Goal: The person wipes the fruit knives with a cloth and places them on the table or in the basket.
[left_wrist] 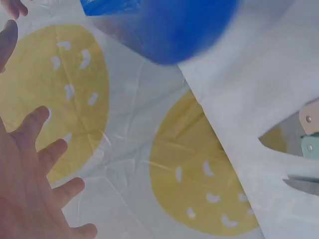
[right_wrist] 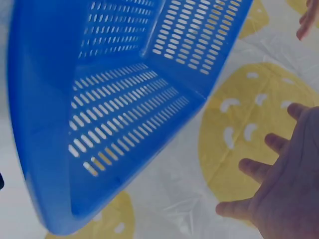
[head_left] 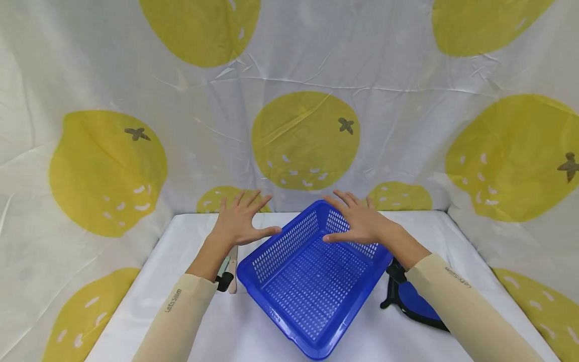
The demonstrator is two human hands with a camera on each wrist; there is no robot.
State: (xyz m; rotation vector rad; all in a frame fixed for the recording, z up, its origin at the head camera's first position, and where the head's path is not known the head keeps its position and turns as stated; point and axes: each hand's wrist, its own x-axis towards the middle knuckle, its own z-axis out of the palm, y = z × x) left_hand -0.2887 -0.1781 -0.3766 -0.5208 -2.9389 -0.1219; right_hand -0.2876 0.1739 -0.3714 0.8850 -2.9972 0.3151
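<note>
A blue plastic basket (head_left: 316, 281) with slotted walls sits at an angle in the middle of the white table. My left hand (head_left: 242, 221) is raised over its far left side, fingers spread, holding nothing. Above the far right part of the basket, my right hand (head_left: 359, 221) is also spread and holds nothing. The right wrist view shows the right hand (right_wrist: 289, 179) apart from the basket (right_wrist: 119, 124). Left of the basket lie knives, one with a pink handle (left_wrist: 311, 118) and one with a mint handle (left_wrist: 311, 146); another blade (left_wrist: 303, 185) shows beside them.
To the right of the basket lies a blue item with black edging (head_left: 418, 301), partly hidden by the right forearm; its kind is unclear. A lemon-print curtain (head_left: 398, 151) hangs behind and at both sides of the white table (head_left: 217, 332).
</note>
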